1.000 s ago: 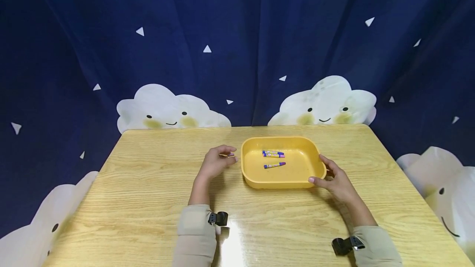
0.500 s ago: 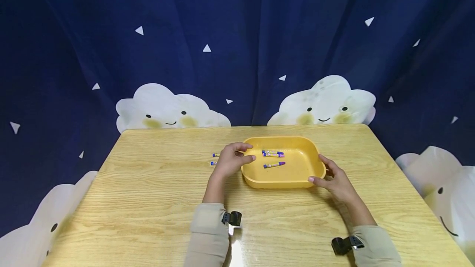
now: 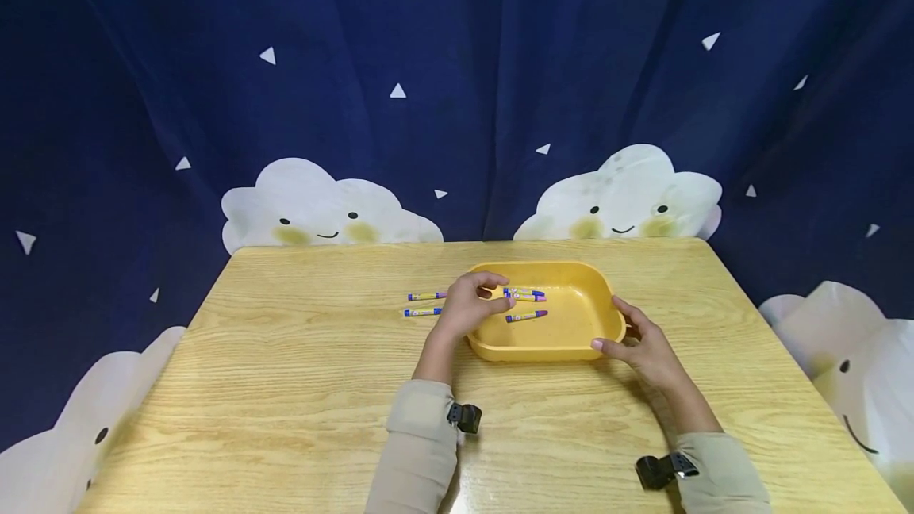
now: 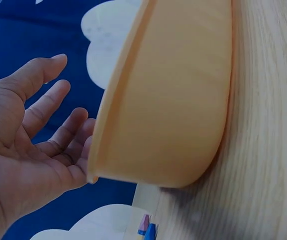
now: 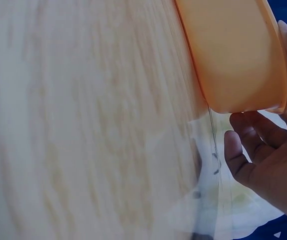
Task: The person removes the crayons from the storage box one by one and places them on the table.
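Note:
A yellow plastic tub [image 3: 557, 354] stands on the table. Inside lie a few crayons in yellow-and-blue wrappers, among them a purple-tipped crayon [image 3: 526, 316] in front of others near the left hand. My left hand [image 3: 471, 308] reaches over the tub's left end, thumb and fingers apart beside these crayons. In the left wrist view its fingers look loosely bent, with nothing between them. My right hand [image 3: 648, 346] grips the tub's right end, thumb at the front rim and fingers round the outside. Left of the tub, a pink-tipped crayon [image 3: 424, 297] and a blue-tipped crayon [image 3: 421, 312] rest on the wood.
The wooden table [image 3: 300, 387] ends at the back against a dark blue curtain [image 3: 457, 86] printed with white clouds and triangles. A small black camera sits on each sleeve cuff.
My left hand has moved right, from the crayons on the table to over the tub's left part, uncovering the two crayons there. My right hand stays on the tub's right end.

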A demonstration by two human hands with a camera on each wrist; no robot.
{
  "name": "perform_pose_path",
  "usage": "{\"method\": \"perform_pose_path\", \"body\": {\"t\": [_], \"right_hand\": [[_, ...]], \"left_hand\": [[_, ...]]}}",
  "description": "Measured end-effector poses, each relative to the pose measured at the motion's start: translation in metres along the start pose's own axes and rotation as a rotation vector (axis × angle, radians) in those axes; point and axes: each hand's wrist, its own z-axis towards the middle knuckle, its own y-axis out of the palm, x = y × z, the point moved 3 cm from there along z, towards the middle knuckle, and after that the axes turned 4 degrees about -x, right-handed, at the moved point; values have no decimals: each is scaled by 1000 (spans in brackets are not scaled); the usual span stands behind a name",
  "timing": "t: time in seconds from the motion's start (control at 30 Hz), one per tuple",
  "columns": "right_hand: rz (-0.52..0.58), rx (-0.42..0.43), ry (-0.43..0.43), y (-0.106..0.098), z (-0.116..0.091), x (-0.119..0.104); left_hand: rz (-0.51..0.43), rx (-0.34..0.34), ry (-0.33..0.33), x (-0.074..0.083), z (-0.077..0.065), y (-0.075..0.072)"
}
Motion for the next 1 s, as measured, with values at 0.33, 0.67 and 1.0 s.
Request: {"method": "perform_pose_path", "body": {"t": [0.33, 0.67, 1.0], "right_hand": [[23, -3, -19, 0, 0, -1], [38, -4, -13, 0, 0, -1], [47, -14, -16, -1, -1, -5]], "left_hand": [[24, -48, 16, -7, 16, 22], [-36, -78, -142, -24, 28, 40], [27, -42, -324, -32, 38, 45]]}}
